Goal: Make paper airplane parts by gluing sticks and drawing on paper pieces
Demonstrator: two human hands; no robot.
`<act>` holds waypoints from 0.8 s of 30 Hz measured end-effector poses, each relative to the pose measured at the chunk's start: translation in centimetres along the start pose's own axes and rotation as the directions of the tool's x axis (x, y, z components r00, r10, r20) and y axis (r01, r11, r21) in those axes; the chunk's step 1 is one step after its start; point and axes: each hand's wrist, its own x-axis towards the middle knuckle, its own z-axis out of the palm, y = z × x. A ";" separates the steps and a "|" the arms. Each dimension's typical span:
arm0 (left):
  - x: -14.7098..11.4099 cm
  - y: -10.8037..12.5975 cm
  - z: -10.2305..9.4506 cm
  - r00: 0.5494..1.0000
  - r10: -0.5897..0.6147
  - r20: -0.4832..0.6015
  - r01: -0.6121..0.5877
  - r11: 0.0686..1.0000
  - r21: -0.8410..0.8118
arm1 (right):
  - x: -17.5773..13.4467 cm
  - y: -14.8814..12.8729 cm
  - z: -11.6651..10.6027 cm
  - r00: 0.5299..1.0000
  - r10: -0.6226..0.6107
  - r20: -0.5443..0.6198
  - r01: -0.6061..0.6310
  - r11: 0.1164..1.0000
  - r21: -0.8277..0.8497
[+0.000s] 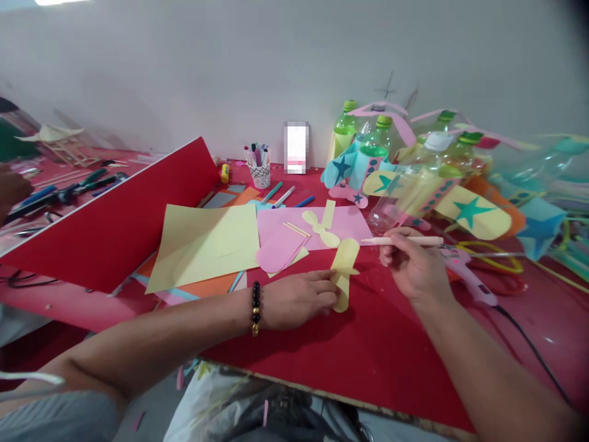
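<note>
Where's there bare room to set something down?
Bare red tabletop stretches between the left hand, the right forearm and the tabletop's near edge. It's crowded far right, with decorated bottles and a glue gun, and beyond the left forearm, with paper sheets.

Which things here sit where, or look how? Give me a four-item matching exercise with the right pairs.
Things:
1. Pen
2. Bracelet
3. Cup
4. Glue gun

Places, colours, states:
A. Pink, with a black cord
B. Black and gold
C. Held in the right hand
D. Upright, filled with markers

Right pairs: 1-C, 2-B, 3-D, 4-A
</note>
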 end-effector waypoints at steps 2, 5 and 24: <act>0.3 -0.2 -0.2 0.999 0.032 0.022 -0.032 0.999 0.022 | 0.2 0.1 -0.1 1.000 0.010 -0.024 -0.010 1.000 0.003; 0.6 -0.2 -0.2 0.999 0.021 0.043 -0.022 0.999 0.033 | 0.5 0.2 -0.3 0.999 0.017 -0.039 -0.017 1.000 0.001; -0.6 -0.1 0.5 0.994 -0.106 0.041 0.110 0.989 -0.099 | -1.7 0.0 0.1 0.995 0.095 0.005 -0.093 0.986 -0.135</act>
